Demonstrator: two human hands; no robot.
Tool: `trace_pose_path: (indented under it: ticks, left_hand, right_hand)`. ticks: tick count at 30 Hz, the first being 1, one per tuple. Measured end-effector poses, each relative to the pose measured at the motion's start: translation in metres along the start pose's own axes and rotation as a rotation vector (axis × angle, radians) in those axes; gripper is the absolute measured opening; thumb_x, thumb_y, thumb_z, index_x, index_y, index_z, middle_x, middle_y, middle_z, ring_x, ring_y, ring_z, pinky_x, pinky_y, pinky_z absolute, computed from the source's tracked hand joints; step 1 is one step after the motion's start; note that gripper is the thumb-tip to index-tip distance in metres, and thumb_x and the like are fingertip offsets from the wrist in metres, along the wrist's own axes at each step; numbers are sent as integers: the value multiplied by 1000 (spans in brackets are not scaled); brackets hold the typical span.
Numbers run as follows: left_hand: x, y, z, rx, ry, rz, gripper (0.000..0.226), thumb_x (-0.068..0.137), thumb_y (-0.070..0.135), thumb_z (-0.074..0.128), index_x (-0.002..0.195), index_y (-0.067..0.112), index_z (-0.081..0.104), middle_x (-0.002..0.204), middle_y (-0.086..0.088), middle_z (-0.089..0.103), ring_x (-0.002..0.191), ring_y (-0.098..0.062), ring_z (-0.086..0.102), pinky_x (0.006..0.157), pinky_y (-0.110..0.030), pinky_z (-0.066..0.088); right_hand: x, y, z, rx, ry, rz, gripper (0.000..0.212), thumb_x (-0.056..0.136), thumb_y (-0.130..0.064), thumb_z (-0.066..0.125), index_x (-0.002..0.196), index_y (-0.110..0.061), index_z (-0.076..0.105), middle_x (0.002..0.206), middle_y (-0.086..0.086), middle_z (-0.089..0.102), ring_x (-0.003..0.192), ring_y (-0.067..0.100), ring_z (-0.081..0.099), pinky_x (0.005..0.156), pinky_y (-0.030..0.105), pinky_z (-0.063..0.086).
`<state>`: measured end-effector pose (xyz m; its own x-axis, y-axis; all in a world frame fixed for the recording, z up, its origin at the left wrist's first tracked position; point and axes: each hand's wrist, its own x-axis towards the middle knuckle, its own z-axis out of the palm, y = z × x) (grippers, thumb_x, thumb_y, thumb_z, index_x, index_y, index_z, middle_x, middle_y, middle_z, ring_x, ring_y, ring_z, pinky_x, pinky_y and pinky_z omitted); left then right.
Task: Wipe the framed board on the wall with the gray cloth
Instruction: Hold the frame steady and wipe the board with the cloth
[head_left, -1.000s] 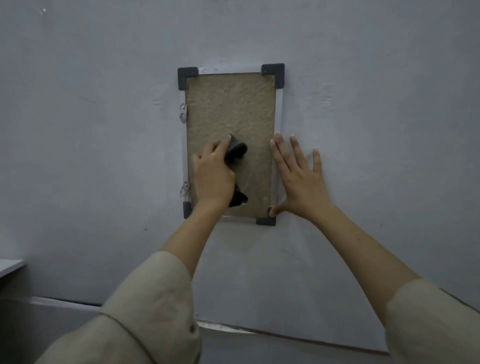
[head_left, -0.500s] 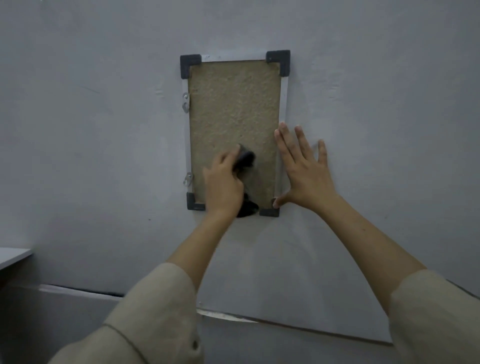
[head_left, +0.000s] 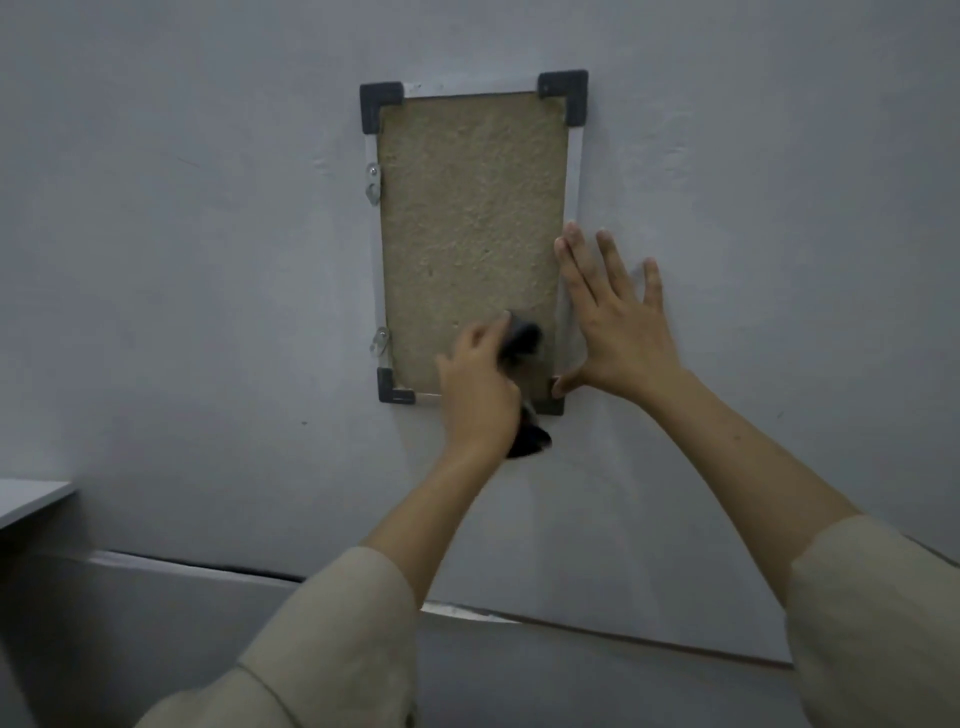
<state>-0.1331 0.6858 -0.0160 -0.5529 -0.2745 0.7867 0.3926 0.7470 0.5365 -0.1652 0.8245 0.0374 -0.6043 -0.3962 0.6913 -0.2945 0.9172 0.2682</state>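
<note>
A tan cork-like framed board with a white frame and dark corner caps hangs upright on the grey wall. My left hand grips the dark gray cloth and presses it on the board's lower right part. A loose end of the cloth hangs below the frame. My right hand lies flat with spread fingers against the board's right edge and the wall, its thumb at the lower right corner cap.
The grey wall fills the view. A white shelf corner juts in at the lower left. A ledge runs along the wall below the board. Two metal hangers sit on the frame's left side.
My left hand has slid the cloth down and to the right across the board, from its middle to the lower right. My right hand has kept its place on the frame's right edge.
</note>
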Motion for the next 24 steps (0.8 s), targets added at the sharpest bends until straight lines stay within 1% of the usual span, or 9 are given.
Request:
trace_pose_path:
  ticks: [2,4,6,8,10,13,16,21,24]
  left_hand:
    - [-18,4,11,57,-98,120,61,85,-10,41,136,22,44,135,-5,49,110,-31,43,94,-33,38]
    - [-13,-4,4,99,-122,173,63,83,-12,41,135,22,46,134,-5,51,108,-31,44,92,-32,38]
    - [2,-16,-13,71,-41,89,61,82,-13,43,132,21,50,131,-7,53,113,-30,46,98,-33,40]
    - [16,-25,-25,4,97,-79,57,84,-12,43,131,19,51,129,-8,54,114,-27,49,98,-29,40]
    - [13,-23,-21,-14,133,-145,57,84,-11,42,132,18,50,130,-8,53,114,-28,49,97,-30,40]
    - [-14,-3,2,-14,-40,-4,59,83,-11,43,134,19,48,132,-7,51,113,-30,46,97,-35,42]
    - [-19,-5,4,28,-151,113,59,82,-12,44,132,19,50,129,-8,53,110,-30,47,95,-32,40]
    - [17,-27,-26,-22,91,-106,53,84,-11,43,128,16,55,124,-10,56,112,-26,51,97,-26,39]
    - [7,-17,-17,-16,40,-60,53,85,-10,43,130,16,52,128,-9,53,113,-28,49,100,-33,41]
  right_hand:
    - [0,-1,1,-3,31,-8,130,64,-59,73,149,-13,-13,158,0,-17,145,23,-15,111,62,3]
    - [0,0,0,-7,27,-8,133,61,-59,75,149,-13,-13,158,0,-17,145,24,-15,111,62,3]
    - [-1,1,-2,-3,-3,-10,144,51,-63,79,149,-14,-14,158,-1,-19,145,24,-16,110,62,1]
    - [0,1,-1,-4,-8,-9,147,48,-64,79,149,-15,-15,157,-1,-19,144,24,-17,111,61,1]
    - [0,0,0,-2,-12,-7,147,47,-64,79,149,-15,-16,157,-1,-20,144,24,-17,111,62,1]
    - [1,0,0,0,-4,0,144,50,-62,79,149,-14,-15,157,-1,-19,144,24,-16,111,62,1]
    - [0,0,1,2,13,-2,140,54,-59,79,149,-14,-13,158,-1,-18,145,23,-15,111,63,2]
    - [0,2,0,3,-7,-11,148,46,-64,80,149,-16,-15,157,-1,-20,144,23,-17,111,62,1]
    - [1,1,1,-3,-10,-6,148,47,-63,80,149,-15,-16,157,-2,-20,144,23,-17,111,62,0]
